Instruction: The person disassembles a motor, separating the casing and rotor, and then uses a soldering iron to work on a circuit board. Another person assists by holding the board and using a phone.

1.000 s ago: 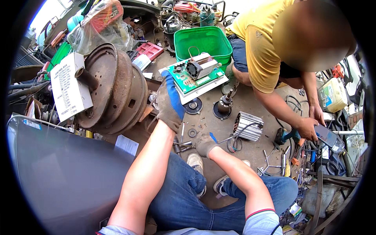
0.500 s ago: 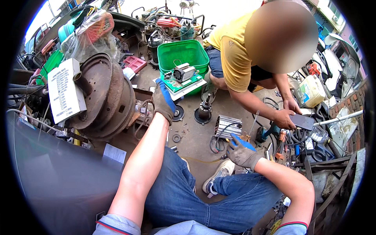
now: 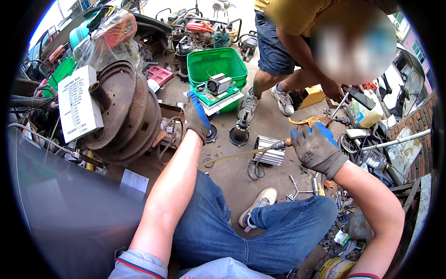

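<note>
My left hand [image 3: 197, 116], in a grey glove with blue, is closed on the near left edge of a green circuit board [image 3: 211, 98]. The board carries a small black fan and a silver heat sink, and sits on a pale metal plate. Under it stands a green bucket [image 3: 216, 60]. My right hand [image 3: 318, 149], gloved alike, is wrapped round an orange-gold air blow gun [image 3: 318, 122]. Its thin nozzle points up and right, and a yellowish hose [image 3: 232, 156] runs left from its fitting. A finned aluminium motor housing [image 3: 269, 151] lies below the hose. A motor rotor [image 3: 240, 130] stands upright near the bucket.
A rusty wheel rim [image 3: 123, 111] and a white printed box [image 3: 80, 104] stand at the left. Beyond my right hand a person in a yellow shirt [image 3: 297, 11] holds a phone [image 3: 361, 97]. Tools and cables [image 3: 376, 162] lie at the right; a grey panel [image 3: 69, 200] is near left.
My right hand has gone up and to the right, lifting the air blow gun and its hose. The other person has risen and shifted back. My left hand stays nearly still with the board.
</note>
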Motion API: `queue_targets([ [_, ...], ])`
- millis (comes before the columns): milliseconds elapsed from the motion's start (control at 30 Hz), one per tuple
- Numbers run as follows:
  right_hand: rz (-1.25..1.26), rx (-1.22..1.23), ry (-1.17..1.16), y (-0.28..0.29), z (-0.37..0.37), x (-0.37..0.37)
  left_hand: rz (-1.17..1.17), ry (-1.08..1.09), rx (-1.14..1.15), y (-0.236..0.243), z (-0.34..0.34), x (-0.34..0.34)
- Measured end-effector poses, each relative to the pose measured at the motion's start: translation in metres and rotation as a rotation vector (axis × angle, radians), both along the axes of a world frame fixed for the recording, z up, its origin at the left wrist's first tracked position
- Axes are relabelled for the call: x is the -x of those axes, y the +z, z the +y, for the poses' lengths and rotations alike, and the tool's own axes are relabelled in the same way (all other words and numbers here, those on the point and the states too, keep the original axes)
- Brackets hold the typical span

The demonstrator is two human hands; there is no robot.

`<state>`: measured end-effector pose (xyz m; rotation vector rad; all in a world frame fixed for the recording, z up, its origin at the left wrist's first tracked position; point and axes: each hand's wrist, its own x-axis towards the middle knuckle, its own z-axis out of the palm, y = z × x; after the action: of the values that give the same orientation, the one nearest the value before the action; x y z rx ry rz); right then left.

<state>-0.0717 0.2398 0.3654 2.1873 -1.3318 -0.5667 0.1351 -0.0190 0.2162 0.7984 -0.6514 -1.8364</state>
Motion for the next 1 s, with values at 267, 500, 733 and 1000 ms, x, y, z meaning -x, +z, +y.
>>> queue_targets([
  [267, 0.040, 0.148, -0.538, 0.014, 0.007, 0.044, -0.107, -0.032, -0.020, -0.002, 0.004, 0.008],
  [500, -0.753, 0.646, -0.496, 0.012, 0.023, 0.052, -0.080, 0.006, -0.042, -0.005, 0.014, 0.036],
  [733, -2.192, 1.050, -0.429, -0.061, -0.042, 0.044, -0.017, -0.178, -0.058, 0.005, 0.039, 0.072],
  [1000, -1.503, 1.228, -0.225, -0.016, -0.011, 0.062, -0.062, -0.214, -0.074, -0.003, 0.037, 0.095],
])
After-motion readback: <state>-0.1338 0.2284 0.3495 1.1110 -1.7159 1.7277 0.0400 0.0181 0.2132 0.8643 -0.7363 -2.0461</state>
